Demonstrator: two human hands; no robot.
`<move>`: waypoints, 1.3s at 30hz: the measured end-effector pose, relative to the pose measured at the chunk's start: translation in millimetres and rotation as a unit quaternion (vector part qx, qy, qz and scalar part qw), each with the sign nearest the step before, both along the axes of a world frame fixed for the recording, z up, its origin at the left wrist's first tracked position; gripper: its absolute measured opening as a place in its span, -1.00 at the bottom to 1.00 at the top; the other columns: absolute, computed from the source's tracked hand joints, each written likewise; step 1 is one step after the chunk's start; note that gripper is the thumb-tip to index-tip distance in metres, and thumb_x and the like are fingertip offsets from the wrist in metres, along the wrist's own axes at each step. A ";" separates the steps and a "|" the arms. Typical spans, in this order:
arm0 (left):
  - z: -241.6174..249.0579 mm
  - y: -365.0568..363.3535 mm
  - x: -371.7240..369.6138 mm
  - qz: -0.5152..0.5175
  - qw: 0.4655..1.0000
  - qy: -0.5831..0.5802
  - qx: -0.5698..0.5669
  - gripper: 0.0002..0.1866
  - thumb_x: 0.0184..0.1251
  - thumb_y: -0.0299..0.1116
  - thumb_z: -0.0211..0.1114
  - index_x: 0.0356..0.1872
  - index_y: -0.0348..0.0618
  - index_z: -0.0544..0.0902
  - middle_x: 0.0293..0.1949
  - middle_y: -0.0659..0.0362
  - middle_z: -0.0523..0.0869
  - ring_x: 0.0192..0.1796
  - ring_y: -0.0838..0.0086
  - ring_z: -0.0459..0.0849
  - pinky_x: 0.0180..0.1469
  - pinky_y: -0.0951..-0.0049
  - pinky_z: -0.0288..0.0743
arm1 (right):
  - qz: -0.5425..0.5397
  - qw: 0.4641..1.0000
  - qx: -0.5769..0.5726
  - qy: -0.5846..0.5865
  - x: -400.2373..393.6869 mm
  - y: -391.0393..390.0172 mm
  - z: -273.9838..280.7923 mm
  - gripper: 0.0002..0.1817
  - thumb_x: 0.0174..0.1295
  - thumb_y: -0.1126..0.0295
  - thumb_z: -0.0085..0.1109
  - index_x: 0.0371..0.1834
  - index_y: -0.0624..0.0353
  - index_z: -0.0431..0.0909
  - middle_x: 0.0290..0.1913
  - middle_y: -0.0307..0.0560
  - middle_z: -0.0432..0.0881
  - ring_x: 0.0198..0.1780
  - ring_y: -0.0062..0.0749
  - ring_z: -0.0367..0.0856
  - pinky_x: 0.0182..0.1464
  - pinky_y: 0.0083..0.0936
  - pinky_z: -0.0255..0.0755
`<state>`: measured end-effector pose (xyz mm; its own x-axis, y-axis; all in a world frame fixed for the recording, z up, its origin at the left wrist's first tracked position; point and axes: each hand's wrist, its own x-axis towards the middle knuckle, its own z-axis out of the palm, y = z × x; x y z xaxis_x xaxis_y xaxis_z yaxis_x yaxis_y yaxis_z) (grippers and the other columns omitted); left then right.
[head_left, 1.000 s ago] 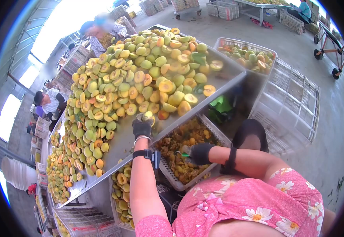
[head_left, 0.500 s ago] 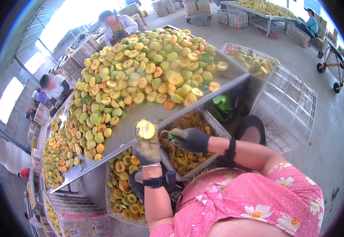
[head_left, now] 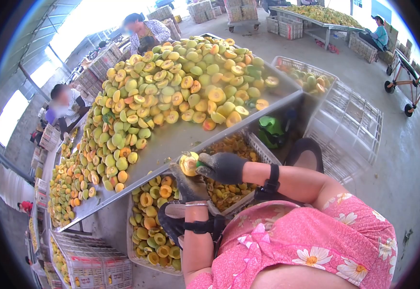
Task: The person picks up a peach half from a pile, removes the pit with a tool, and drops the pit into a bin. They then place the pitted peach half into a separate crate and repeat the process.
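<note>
My left hand [head_left: 189,185], in a dirty grey glove, holds a halved yellow-green fruit [head_left: 189,164] with its cut face up. My right hand [head_left: 223,167], in a dark glove, is closed round a tool with a green handle [head_left: 199,164], whose end meets the fruit. Both hands are over the near edge of a metal table [head_left: 171,139] heaped with halved fruit [head_left: 137,96]. Beneath my right hand is a crate of fruit scraps [head_left: 266,153]. Below and left of my left hand stands a crate of hollowed halves [head_left: 132,241].
Two people [head_left: 147,33] [head_left: 67,103] sit at the table's far side. Right of it stand a fruit crate [head_left: 333,77], stacked empty crates [head_left: 350,115] and a green object [head_left: 270,131]. A wheeled cart [head_left: 410,82] and another fruit table [head_left: 311,19] are farther back.
My right hand has moved left and up, bringing the tool onto the fruit. My left hand has shifted slightly right and down, and the fruit is tilted differently.
</note>
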<state>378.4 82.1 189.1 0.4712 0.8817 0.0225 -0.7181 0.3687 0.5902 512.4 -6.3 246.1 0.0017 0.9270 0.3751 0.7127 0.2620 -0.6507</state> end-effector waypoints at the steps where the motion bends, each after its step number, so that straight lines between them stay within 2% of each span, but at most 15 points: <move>1: -0.5 -7.6 4.8 0.052 0.995 0.069 0.052 -0.62 0.48 -0.02 0.05 0.06 -0.09 0.51 -0.04 0.20 0.63 -0.03 0.43 0.61 -0.02 0.40 0.57 | 0.005 1.000 -0.010 0.004 -1.5 -0.1 -1.9 -0.71 0.35 0.16 0.03 -0.13 0.17 0.40 -0.45 0.23 0.57 -0.35 0.22 0.55 -0.31 -0.03 0.38; 4: -5.2 -6.4 0.8 0.050 0.990 0.092 0.092 -0.56 0.45 0.09 0.03 -0.02 -0.09 0.54 -0.12 0.20 0.64 -0.12 0.43 0.61 -0.07 0.43 0.57 | 0.008 0.999 -0.033 0.013 -11.3 -2.3 -8.1 -0.71 0.35 0.16 0.03 -0.11 0.17 0.40 -0.45 0.24 0.58 -0.35 0.22 0.56 -0.30 -0.04 0.39; 8: 31.2 -25.6 10.5 0.069 0.995 -0.014 -0.073 -0.48 0.42 0.19 -0.01 -0.13 -0.10 0.54 -0.18 0.19 0.63 -0.19 0.39 0.61 -0.13 0.44 0.56 | 0.030 0.988 -0.149 0.003 -16.6 -9.4 6.8 -0.49 0.45 0.01 -0.23 0.12 0.26 0.36 -0.23 0.33 0.62 -0.19 0.20 0.60 -0.11 -0.09 0.43; 13: 35.1 -30.1 19.4 0.249 0.967 0.047 -0.006 -0.49 0.46 0.18 -0.06 -0.15 -0.12 0.50 -0.19 0.15 0.61 -0.19 0.32 0.61 -0.14 0.33 0.60 | 0.042 0.982 -0.160 0.087 -27.5 -8.1 -9.9 -0.55 0.44 0.08 -0.16 0.13 0.24 0.40 -0.13 0.27 0.62 -0.13 0.11 0.60 -0.03 -0.16 0.42; 19: 45.3 -16.7 4.4 0.101 0.992 0.072 -0.007 -0.63 0.51 0.00 -0.05 -0.18 -0.12 0.48 -0.40 0.14 0.62 -0.36 0.34 0.63 -0.30 0.30 0.62 | 0.075 0.961 -0.214 0.160 -25.4 -20.7 5.8 -0.61 0.42 0.11 -0.10 0.06 0.18 0.47 -0.03 0.14 0.61 -0.05 -0.08 0.58 0.04 -0.25 0.39; 22: 88.1 -47.9 18.0 0.176 0.982 0.057 -0.047 -0.59 0.51 0.01 -0.06 -0.20 -0.16 0.51 -0.41 0.07 0.62 -0.40 0.30 0.63 -0.29 0.30 0.62 | 0.081 0.963 -0.155 0.205 -27.8 -15.8 -11.1 -0.63 0.42 0.14 -0.07 0.02 0.22 0.48 -0.09 0.19 0.61 -0.09 -0.02 0.59 -0.01 -0.25 0.42; 23: 87.1 -49.4 20.5 0.208 0.975 0.077 -0.020 -0.57 0.51 0.02 -0.07 -0.20 -0.17 0.51 -0.41 0.06 0.63 -0.41 0.29 0.63 -0.29 0.30 0.63 | 0.080 0.963 -0.126 0.225 -27.6 -14.2 -15.8 -0.63 0.42 0.15 -0.06 0.01 0.25 0.47 -0.12 0.23 0.61 -0.12 0.02 0.59 -0.03 -0.24 0.43; 24: 86.0 -51.0 22.9 0.241 0.966 0.098 0.005 -0.55 0.51 0.04 -0.08 -0.21 -0.18 0.51 -0.42 0.04 0.63 -0.41 0.28 0.63 -0.29 0.30 0.63 | 0.092 0.949 -0.133 0.270 -26.6 -12.7 -16.4 -0.61 0.43 0.13 -0.07 0.05 0.24 0.47 -0.08 0.10 0.62 -0.12 -0.22 0.58 0.00 -0.33 0.42; 27: 49.8 -40.4 17.1 0.268 0.934 0.182 0.151 -0.50 0.51 0.08 -0.11 -0.21 -0.22 0.52 -0.40 0.02 0.64 -0.39 0.28 0.64 -0.25 0.32 0.63 | 0.143 0.890 -0.220 0.373 -21.7 -12.7 -17.3 -0.59 0.45 0.10 -0.08 0.09 0.22 0.47 -0.07 -0.01 0.63 -0.13 -0.39 0.54 0.00 -0.37 0.42; 28: 48.8 -41.1 16.9 0.249 0.940 0.193 0.132 -0.49 0.51 0.08 -0.13 -0.21 -0.23 0.52 -0.40 0.03 0.65 -0.37 0.29 0.65 -0.23 0.32 0.63 | 0.161 0.883 -0.300 0.323 -12.0 -9.8 -14.7 -0.59 0.45 0.10 -0.08 0.13 0.20 0.47 -0.05 -0.10 0.63 -0.09 -0.52 0.48 0.04 -0.41 0.40; 32: 60.3 -32.9 -2.9 0.036 0.964 0.183 0.188 -0.47 0.52 0.02 -0.16 -0.29 -0.28 0.56 -0.38 0.04 0.68 -0.34 0.33 0.65 -0.19 0.35 0.60 | 0.158 0.911 -0.262 0.275 -7.6 -18.6 -14.8 -0.57 0.46 0.10 -0.09 0.15 0.20 0.47 -0.06 -0.10 0.61 -0.09 -0.52 0.47 0.03 -0.43 0.41; 34: 53.8 -29.7 -1.5 0.128 0.894 0.290 0.316 -0.45 0.52 0.00 -0.16 -0.33 -0.30 0.59 -0.38 0.05 0.69 -0.34 0.34 0.66 -0.20 0.37 0.59 | 0.181 0.917 -0.184 0.303 -12.7 -9.3 -59.0 -0.56 0.45 0.07 -0.07 0.15 0.20 0.47 -0.08 -0.12 0.61 -0.10 -0.53 0.47 0.01 -0.44 0.42; 35: 48.5 -27.0 -0.4 0.176 0.845 0.339 0.375 -0.44 0.51 -0.01 -0.17 -0.35 -0.31 0.61 -0.38 0.05 0.70 -0.33 0.35 0.66 -0.20 0.37 0.58 | 0.178 0.893 -0.212 0.355 -10.7 -10.6 -58.3 -0.57 0.45 0.06 -0.06 0.13 0.17 0.48 -0.10 -0.16 0.61 -0.13 -0.56 0.48 -0.04 -0.47 0.43; 36: 41.0 -25.2 -2.7 0.127 0.897 0.305 0.295 -0.42 0.51 0.00 -0.16 -0.35 -0.33 0.64 -0.35 0.05 0.71 -0.31 0.36 0.67 -0.20 0.41 0.56 | 0.178 0.864 -0.241 0.405 -10.0 -15.3 -54.5 -0.58 0.44 0.05 -0.05 0.10 0.15 0.50 -0.12 -0.20 0.61 -0.16 -0.58 0.48 -0.10 -0.50 0.44; 39: 43.9 -28.6 -3.9 0.181 0.873 0.310 0.331 -0.53 0.46 -0.10 -0.04 -0.33 -0.33 0.66 -0.34 0.10 0.72 -0.27 0.42 0.66 -0.18 0.40 0.55 | 0.218 0.694 -0.355 0.587 -13.9 -36.5 -6.0 -0.66 0.41 0.01 0.03 -0.07 0.02 0.55 -0.29 -0.31 0.60 -0.38 -0.68 0.50 -0.43 -0.64 0.42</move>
